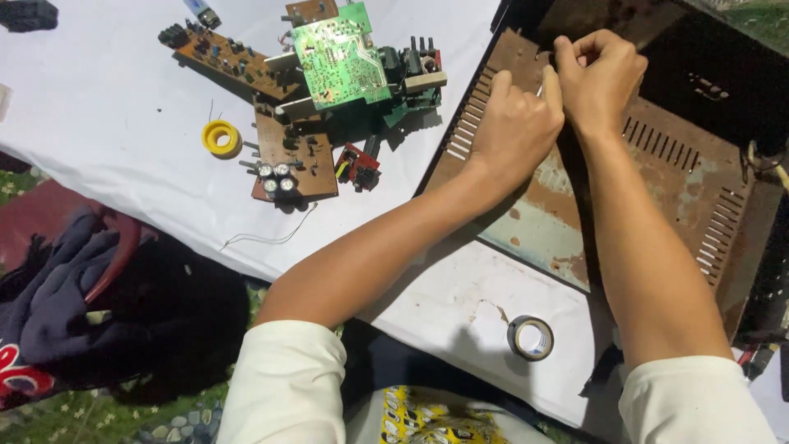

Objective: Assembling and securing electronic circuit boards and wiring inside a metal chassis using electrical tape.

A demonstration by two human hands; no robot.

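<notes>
Both my hands meet over the far left edge of a rusty metal chassis (674, 173) with vent slots. My left hand (514, 123) is closed, its thumb and forefinger pinching a small thin pale piece against my right hand. My right hand (598, 76) is curled shut beside it, its fingers bent over the same small piece. What the piece is cannot be made out. Both forearms reach up from the bottom of the view across the chassis.
A white sheet (107, 123) covers the surface. On it lie a green circuit board (341, 57), brown boards (292, 156) with capacitors, a yellow ring (220, 137), a thin loose wire (271, 238) and a roll of black tape (530, 338). Dark cloth (99, 312) lies at lower left.
</notes>
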